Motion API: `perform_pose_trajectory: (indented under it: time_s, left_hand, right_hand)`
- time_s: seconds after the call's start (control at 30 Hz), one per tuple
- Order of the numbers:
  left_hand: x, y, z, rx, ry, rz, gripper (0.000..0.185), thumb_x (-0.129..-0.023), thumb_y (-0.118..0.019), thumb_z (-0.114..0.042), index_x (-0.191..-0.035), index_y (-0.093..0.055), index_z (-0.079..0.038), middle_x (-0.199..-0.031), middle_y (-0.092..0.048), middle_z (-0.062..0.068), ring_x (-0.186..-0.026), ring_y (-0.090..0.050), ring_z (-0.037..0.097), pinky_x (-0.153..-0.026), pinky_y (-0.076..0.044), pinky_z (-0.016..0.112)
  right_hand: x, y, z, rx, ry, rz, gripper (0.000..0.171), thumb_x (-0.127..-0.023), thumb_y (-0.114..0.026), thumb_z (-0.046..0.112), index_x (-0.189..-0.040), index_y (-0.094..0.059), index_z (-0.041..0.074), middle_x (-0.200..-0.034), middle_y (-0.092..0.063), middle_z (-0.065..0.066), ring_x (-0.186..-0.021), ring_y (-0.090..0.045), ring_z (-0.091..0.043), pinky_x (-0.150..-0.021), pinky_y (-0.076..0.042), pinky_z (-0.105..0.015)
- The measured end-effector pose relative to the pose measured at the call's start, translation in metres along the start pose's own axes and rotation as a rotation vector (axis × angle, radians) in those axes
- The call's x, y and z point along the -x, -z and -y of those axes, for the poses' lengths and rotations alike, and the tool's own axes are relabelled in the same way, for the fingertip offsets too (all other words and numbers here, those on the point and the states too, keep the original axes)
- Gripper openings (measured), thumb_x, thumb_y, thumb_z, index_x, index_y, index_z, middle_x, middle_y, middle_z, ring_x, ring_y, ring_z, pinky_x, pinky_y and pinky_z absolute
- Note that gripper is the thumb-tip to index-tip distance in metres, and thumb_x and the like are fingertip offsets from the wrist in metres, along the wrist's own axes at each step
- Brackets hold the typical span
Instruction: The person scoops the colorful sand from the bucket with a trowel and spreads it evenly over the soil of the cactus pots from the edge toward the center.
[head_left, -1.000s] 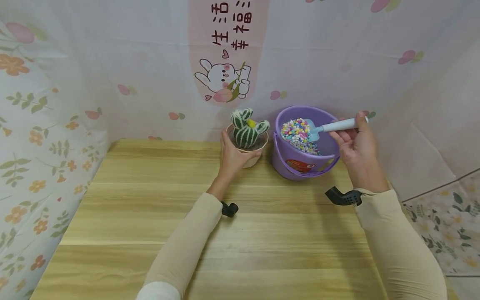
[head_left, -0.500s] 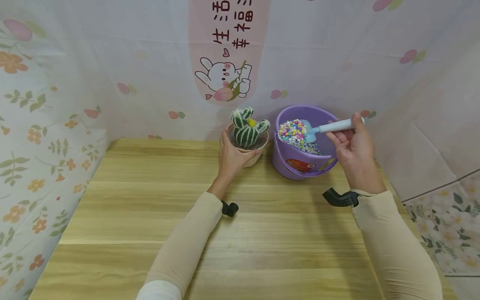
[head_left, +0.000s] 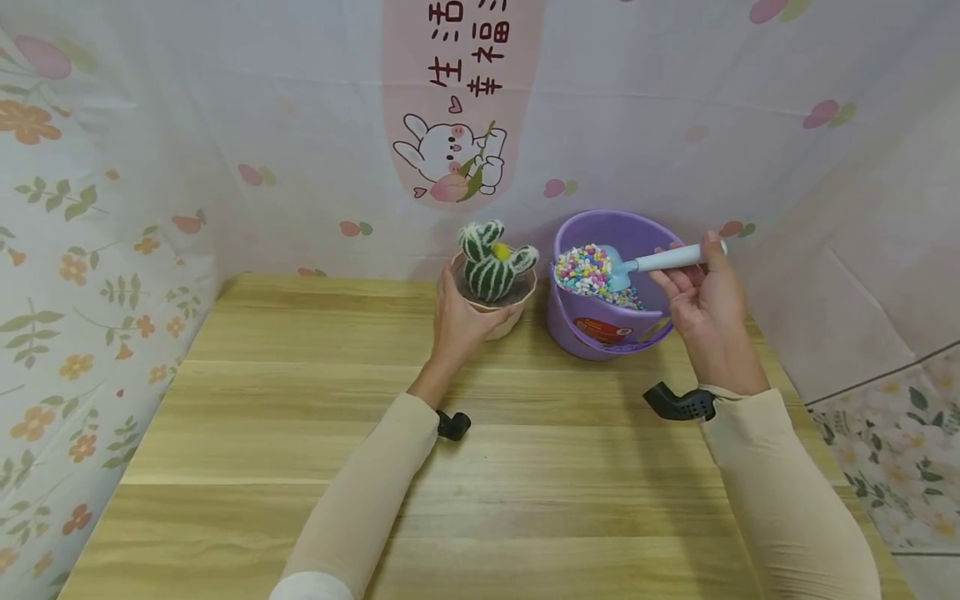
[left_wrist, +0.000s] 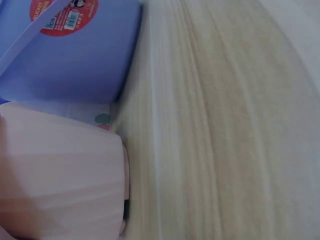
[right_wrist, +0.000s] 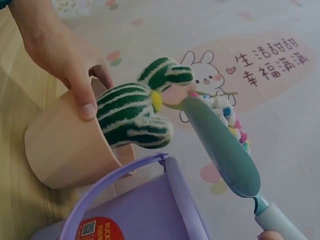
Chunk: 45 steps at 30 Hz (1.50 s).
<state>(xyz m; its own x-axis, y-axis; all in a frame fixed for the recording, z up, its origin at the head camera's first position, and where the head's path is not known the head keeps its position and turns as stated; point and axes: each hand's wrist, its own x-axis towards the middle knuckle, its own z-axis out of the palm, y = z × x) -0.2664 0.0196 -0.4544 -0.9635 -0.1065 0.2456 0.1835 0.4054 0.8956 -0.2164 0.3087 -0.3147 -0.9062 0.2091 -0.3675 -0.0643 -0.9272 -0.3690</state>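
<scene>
A right hand pinches the handle of a blue scoop heaped with coloured pebbles, level above the purple bucket. Left of the bucket, the left hand grips a tilted pink pot holding a knitted cactus. Any wobble likely spills pebbles onto the wooden table.

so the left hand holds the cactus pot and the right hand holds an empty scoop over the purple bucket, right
Not quite: the scoop is not empty. The head view shows it heaped with coloured pebbles. The rest holds: the left hand holds the cactus pot and the right hand holds the scoop over the purple bucket.
</scene>
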Motion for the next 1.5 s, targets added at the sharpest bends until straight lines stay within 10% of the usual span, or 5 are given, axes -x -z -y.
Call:
perform_pose_trajectory:
  time_s: [0.5, 1.5]
  left_hand:
    - [0.024, 0.023, 0.002, -0.019, -0.042, 0.034, 0.122, -0.058, -0.091, -0.047, -0.153, -0.022, -0.014, -0.151, -0.034, 0.006, -0.135, -0.04, 0.028, -0.106, -0.039, 0.049]
    - [0.054, 0.056, 0.009, -0.032, -0.005, 0.11, 0.126, -0.059, -0.089, -0.052, -0.155, -0.016, -0.015, -0.153, -0.031, 0.008, -0.139, -0.035, 0.027, -0.109, -0.034, 0.052]
  right_hand:
    - [0.009, 0.006, -0.015, 0.054, 0.041, 0.023, 0.06, -0.087, -0.072, 0.014, -0.139, -0.044, 0.023, -0.119, -0.057, -0.018, -0.101, -0.067, -0.04, -0.094, -0.04, -0.051]
    - [0.016, 0.014, -0.047, 0.12, 0.097, 0.045, 0.033, -0.09, -0.07, 0.012, -0.117, -0.052, 0.006, -0.081, -0.064, -0.02, -0.077, -0.071, -0.037, -0.068, -0.052, -0.052]
